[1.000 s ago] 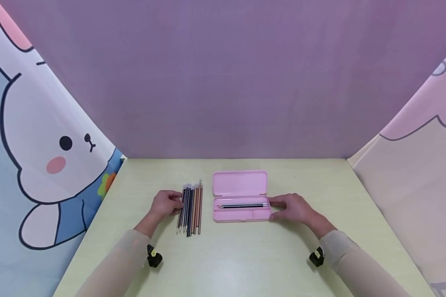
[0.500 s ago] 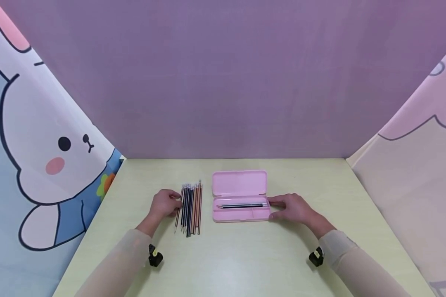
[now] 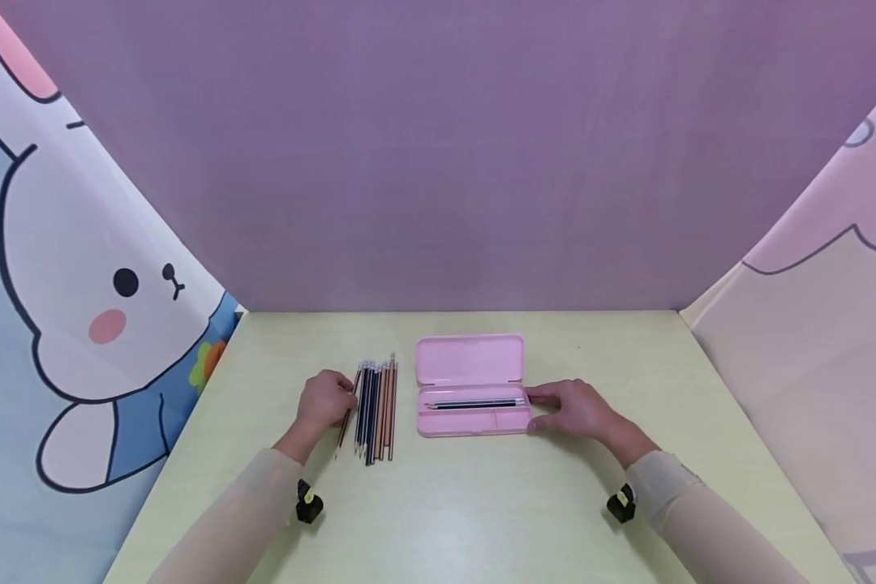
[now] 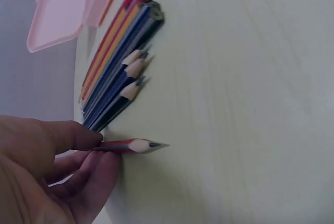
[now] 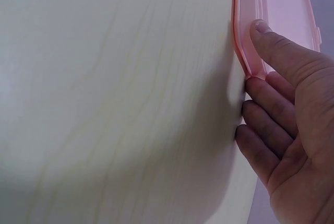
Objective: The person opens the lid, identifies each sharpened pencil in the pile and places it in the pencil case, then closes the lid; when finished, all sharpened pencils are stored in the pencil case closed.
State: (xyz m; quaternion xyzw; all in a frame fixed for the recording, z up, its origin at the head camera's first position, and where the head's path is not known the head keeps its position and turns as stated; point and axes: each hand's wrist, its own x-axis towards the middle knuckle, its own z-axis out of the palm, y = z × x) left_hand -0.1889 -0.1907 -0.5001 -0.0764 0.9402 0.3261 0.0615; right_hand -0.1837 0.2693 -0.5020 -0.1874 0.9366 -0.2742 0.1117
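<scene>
One pencil (image 4: 124, 146) has swung leftward — pinched by the left hand (image 3: 327, 399), likely singled from the row (image 3: 369, 410) — the right hand (image 3: 578, 407), fingers relaxed, touching the pink case (image 3: 456, 424).

Purple backdrop (image 3: 438, 154) behind a pale table (image 3: 445, 519) — rabbit-print panel (image 3: 80, 292) on the left, pink-and-cream panel (image 3: 825, 349) on the right.

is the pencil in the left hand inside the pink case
No: in the head view, the left hand pinches the pencil to the left of the other pencils, apart from the pink case.
</scene>
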